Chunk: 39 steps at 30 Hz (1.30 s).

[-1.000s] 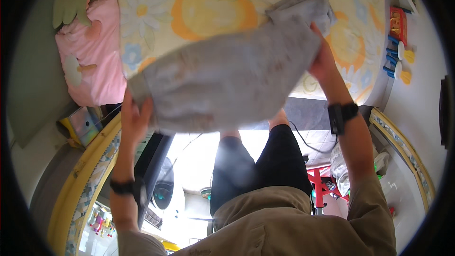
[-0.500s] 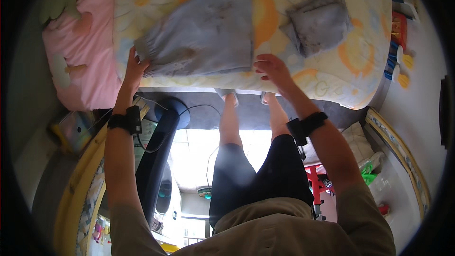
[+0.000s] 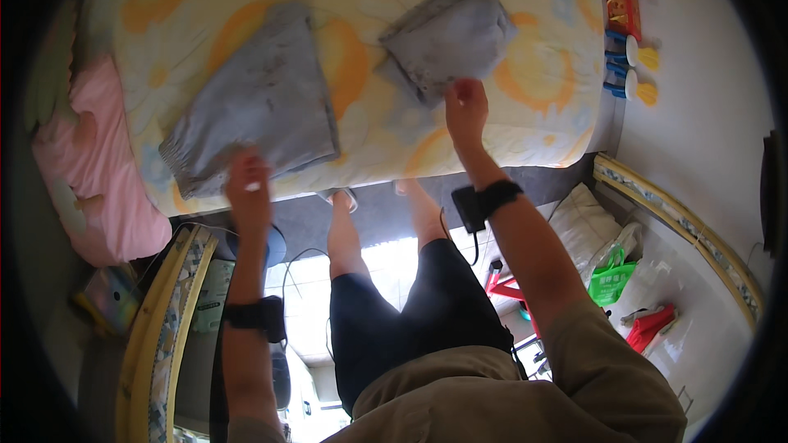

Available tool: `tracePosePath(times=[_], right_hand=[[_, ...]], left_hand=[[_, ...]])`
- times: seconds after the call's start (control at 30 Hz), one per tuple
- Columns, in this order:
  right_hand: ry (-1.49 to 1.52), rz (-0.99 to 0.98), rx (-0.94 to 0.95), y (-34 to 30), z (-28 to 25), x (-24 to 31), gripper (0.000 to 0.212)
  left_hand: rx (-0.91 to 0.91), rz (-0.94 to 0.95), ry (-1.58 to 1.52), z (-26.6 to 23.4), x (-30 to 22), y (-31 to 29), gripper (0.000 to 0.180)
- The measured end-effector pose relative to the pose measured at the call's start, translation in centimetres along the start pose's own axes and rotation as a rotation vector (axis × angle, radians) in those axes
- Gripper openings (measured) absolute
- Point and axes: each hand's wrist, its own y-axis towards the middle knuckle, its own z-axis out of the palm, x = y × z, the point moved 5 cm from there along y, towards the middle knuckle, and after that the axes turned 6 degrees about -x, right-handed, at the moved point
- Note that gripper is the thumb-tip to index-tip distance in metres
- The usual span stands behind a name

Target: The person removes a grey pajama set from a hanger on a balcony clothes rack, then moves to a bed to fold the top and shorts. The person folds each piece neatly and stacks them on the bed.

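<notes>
A grey garment with a gathered elastic waist (image 3: 263,102) lies spread on the bed, its waist end toward the left. My left hand (image 3: 249,180) is over its near edge; motion smears the fingers, so their grip cannot be made out. To the right lies a second grey garment, folded into a compact bundle (image 3: 451,33). My right hand (image 3: 466,111) is at the near edge of this bundle with its fingers curled in. Whether cloth is pinched between them is hidden.
The bed has a yellow and white flowered sheet (image 3: 369,127). A pink cloth (image 3: 119,156) hangs over its left side. Yellow-edged boards (image 3: 160,328) stand at lower left. A green bag (image 3: 611,277) is at lower right, and a red box (image 3: 622,8) sits beyond the bed's right side.
My left hand has left the waist end of the spread garment. My right hand has moved from beside that garment's hem to the folded bundle. The whole view has shifted and turned.
</notes>
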Motion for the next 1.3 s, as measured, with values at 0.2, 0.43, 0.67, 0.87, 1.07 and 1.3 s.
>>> tracePosePath(times=[0.2, 0.43, 0.67, 0.87, 1.07, 1.3], right_hand=[[0.264, 0.143, 0.259, 6.4, 3.4, 0.5, 0.022], [0.522, 0.592, 0.454, 8.0, -0.7, -1.8, 0.05], [0.704, 0.94, 0.465, 10.9, -6.8, -3.9, 0.07], [0.804, 0.897, 0.494, 10.1, -9.3, -6.6, 0.075], [0.851, 0.919, 0.327, 7.9, -10.8, -11.5, 0.057], [0.689, 1.151, 0.215, 5.8, -12.3, -18.3, 0.039]], left_hand=[[0.146, 0.084, -0.14, 23.1, -9.3, 5.5, 0.047], [0.089, -0.003, 0.309, 29.8, -14.0, 10.7, 0.047], [0.336, 0.359, 0.133, 30.3, -23.8, -3.5, 0.034], [0.739, 0.204, 0.238, 33.7, -25.7, -8.6, 0.034], [0.382, 0.341, 0.332, 36.9, -27.0, -3.9, 0.044], [0.553, 0.496, 0.464, 43.1, -26.3, -4.1, 0.039]])
